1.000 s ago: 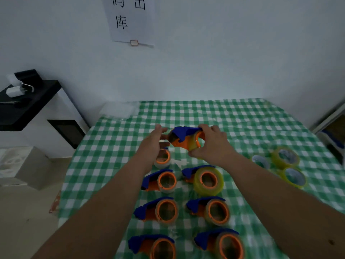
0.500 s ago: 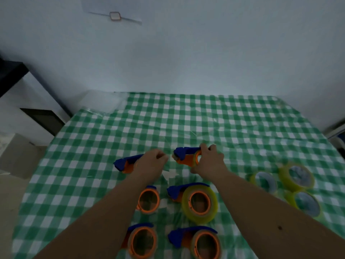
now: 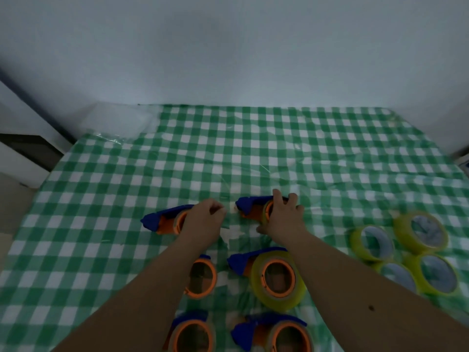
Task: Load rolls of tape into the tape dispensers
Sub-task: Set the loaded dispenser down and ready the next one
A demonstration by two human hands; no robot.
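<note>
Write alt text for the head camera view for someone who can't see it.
A person's right hand grips a blue and orange tape dispenser on a green checked tablecloth, while the left hand pinches something small beside it. More dispensers lie nearer the person, and loose yellow tape rolls sit to the right.

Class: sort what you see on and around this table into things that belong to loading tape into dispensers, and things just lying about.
Belongs to the job:
- held dispenser, under the right hand
- left hand
- loaded dispenser
- empty dispensers
- spare rolls

Just lying about:
- checked cloth
- cabinet
- clear plastic
</note>
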